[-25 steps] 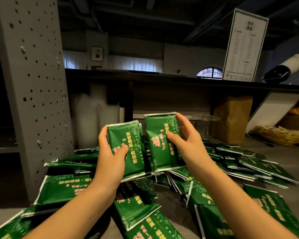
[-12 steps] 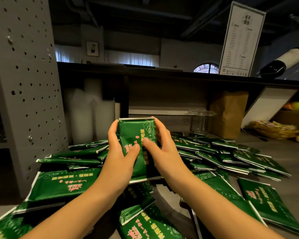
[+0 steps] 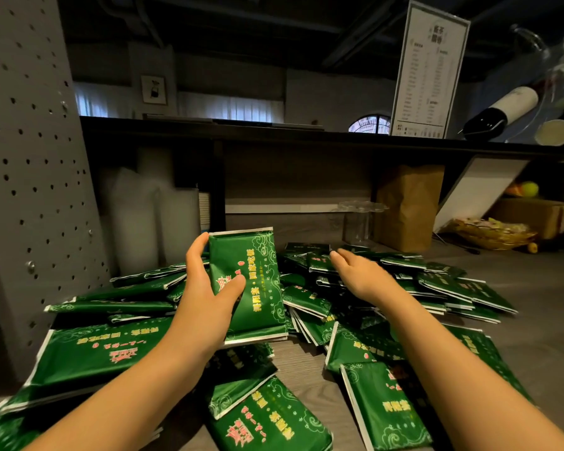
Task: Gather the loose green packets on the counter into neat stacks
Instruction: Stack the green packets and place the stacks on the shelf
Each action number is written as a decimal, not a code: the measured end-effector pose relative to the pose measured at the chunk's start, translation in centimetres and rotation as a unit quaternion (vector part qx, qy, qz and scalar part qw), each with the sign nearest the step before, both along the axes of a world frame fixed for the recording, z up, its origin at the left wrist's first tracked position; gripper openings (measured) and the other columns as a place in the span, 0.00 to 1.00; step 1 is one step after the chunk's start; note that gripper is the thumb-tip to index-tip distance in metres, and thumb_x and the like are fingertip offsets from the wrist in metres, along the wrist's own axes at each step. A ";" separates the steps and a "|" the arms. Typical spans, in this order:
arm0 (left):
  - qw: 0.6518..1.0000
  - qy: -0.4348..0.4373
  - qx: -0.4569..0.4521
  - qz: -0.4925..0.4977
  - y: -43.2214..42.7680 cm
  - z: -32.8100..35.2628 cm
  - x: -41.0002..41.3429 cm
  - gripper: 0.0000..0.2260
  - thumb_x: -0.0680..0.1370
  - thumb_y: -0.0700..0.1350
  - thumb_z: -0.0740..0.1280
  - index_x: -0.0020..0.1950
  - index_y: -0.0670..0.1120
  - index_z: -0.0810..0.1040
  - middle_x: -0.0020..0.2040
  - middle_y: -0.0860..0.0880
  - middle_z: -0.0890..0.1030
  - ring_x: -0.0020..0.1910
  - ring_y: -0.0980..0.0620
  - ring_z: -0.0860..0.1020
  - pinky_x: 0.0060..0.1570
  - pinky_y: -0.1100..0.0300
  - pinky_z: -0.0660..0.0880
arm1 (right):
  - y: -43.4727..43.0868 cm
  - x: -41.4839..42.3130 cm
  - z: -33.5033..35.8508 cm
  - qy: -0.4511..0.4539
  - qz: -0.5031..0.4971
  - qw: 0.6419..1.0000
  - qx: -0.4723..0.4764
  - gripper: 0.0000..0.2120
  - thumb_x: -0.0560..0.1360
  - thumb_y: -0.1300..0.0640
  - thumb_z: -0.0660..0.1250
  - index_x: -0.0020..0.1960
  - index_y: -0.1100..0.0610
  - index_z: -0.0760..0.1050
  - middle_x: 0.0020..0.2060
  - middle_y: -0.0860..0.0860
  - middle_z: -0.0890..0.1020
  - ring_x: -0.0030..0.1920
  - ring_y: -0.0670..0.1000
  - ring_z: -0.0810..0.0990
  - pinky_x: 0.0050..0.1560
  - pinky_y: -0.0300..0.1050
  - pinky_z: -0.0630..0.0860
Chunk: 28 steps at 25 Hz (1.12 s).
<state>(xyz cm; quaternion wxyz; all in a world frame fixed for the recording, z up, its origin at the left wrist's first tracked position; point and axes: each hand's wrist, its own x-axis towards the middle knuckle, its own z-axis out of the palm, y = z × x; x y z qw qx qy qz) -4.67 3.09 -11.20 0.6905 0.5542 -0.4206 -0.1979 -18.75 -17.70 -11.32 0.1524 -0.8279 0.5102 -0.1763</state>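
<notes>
Grey wood-grain table [image 3: 302,362] carrying a scatter of green packets, seen from the head view. Nearest the viewer, three packets lie flat: one at the bottom centre [image 3: 267,421], one at the lower right [image 3: 385,408] and one at the lower left [image 3: 101,349]. Two bare hands reach forward above them. The left hand [image 3: 205,297] grips an upright packet [image 3: 248,281] clear of the table, thumb across its printed face and fingers curled round its left edge; whether a second packet lies behind it cannot be told. The right hand [image 3: 358,275] is open and holds nothing, its fingers loose above the loose pile [image 3: 437,284]; contact with that pile cannot be told. Overlapping packets in this pile and in the low heap [image 3: 137,288] to the left are too many to count. One perforated panel [image 3: 30,157] stands at far left. Farther back stand one brown paper bag [image 3: 407,206] and one yellow basket [image 3: 492,232]. One menu card [image 3: 430,70] and one tilted bottle [image 3: 502,109] sit on the shelf above.
</notes>
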 end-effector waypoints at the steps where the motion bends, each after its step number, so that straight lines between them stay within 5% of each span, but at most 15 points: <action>1: 1.000 0.001 0.000 0.000 0.0 0.0 0.0 0.27 0.80 0.38 0.62 0.68 0.65 0.57 0.53 0.59 0.77 0.50 0.55 0.80 0.46 0.61 0.75 | -0.1 0.1 -0.3 -0.005 0.002 1.000 0.019 0.30 0.78 0.34 0.42 0.75 0.47 0.59 0.72 0.54 0.67 0.70 0.60 0.66 0.68 0.58 0.65; 6: 1.000 0.006 0.007 -0.002 0.2 0.1 -0.1 0.27 0.80 0.39 0.62 0.70 0.64 0.56 0.53 0.58 0.77 0.49 0.55 0.80 0.47 0.60 0.75 | 0.9 0.2 -0.2 -0.007 0.017 1.000 0.004 0.24 0.77 0.38 0.56 0.68 0.49 0.66 0.65 0.54 0.75 0.62 0.58 0.74 0.62 0.55 0.72; 11: 1.000 0.012 0.012 0.010 0.1 0.2 0.2 0.28 0.79 0.39 0.62 0.70 0.63 0.56 0.59 0.52 0.77 0.53 0.50 0.80 0.59 0.50 0.74 | 2.1 0.3 0.7 -0.159 0.081 0.983 -0.032 0.20 0.74 0.58 0.68 0.64 0.54 0.70 0.64 0.54 0.72 0.61 0.53 0.72 0.54 0.40 0.67; 15: 1.000 0.019 0.020 0.016 0.2 0.3 0.3 0.28 0.79 0.39 0.62 0.71 0.63 0.56 0.60 0.51 0.77 0.55 0.49 0.79 0.60 0.48 0.74 | 2.9 0.4 1.2 -0.263 0.076 0.960 -0.053 0.08 0.73 0.57 0.70 0.52 0.55 0.75 0.54 0.53 0.78 0.54 0.53 0.76 0.50 0.45 0.71; 18: 0.999 0.021 0.023 0.017 0.2 0.3 0.3 0.28 0.79 0.39 0.62 0.71 0.63 0.56 0.60 0.50 0.77 0.54 0.48 0.79 0.59 0.48 0.74 | 2.9 0.4 1.1 -0.208 0.047 0.975 -0.061 0.13 0.71 0.53 0.73 0.49 0.56 0.72 0.53 0.54 0.79 0.51 0.54 0.76 0.52 0.49 0.74; 21: 0.999 0.022 0.025 0.020 0.1 0.4 0.3 0.28 0.79 0.39 0.62 0.71 0.62 0.56 0.58 0.50 0.78 0.53 0.48 0.80 0.58 0.48 0.75 | 3.0 0.2 1.7 -0.243 0.076 0.967 -0.012 0.27 0.72 0.59 0.72 0.66 0.55 0.64 0.60 0.50 0.73 0.55 0.48 0.72 0.55 0.42 0.70; 23: 0.999 0.026 0.024 0.022 0.1 0.4 0.3 0.28 0.79 0.39 0.62 0.71 0.63 0.56 0.59 0.50 0.77 0.53 0.48 0.80 0.59 0.46 0.74 | 3.0 0.0 2.2 -0.306 0.099 0.945 0.063 0.28 0.73 0.61 0.70 0.70 0.57 0.63 0.62 0.51 0.73 0.58 0.50 0.75 0.60 0.45 0.73; 26: 0.998 0.042 0.019 0.034 -0.1 0.2 0.6 0.28 0.79 0.39 0.63 0.70 0.64 0.56 0.60 0.50 0.77 0.55 0.47 0.79 0.61 0.44 0.73 | 3.4 -0.3 2.9 -0.431 0.146 0.876 0.158 0.10 0.76 0.65 0.65 0.57 0.61 0.75 0.52 0.57 0.82 0.46 0.52 0.82 0.49 0.46 0.81; 28: 0.997 0.059 0.011 0.049 -0.1 0.1 0.7 0.28 0.79 0.39 0.62 0.70 0.64 0.56 0.61 0.50 0.76 0.57 0.47 0.78 0.62 0.43 0.72 | 4.0 -0.4 3.3 -0.497 0.183 0.822 0.209 0.07 0.77 0.64 0.63 0.54 0.58 0.76 0.47 0.55 0.84 0.43 0.51 0.83 0.44 0.44 0.81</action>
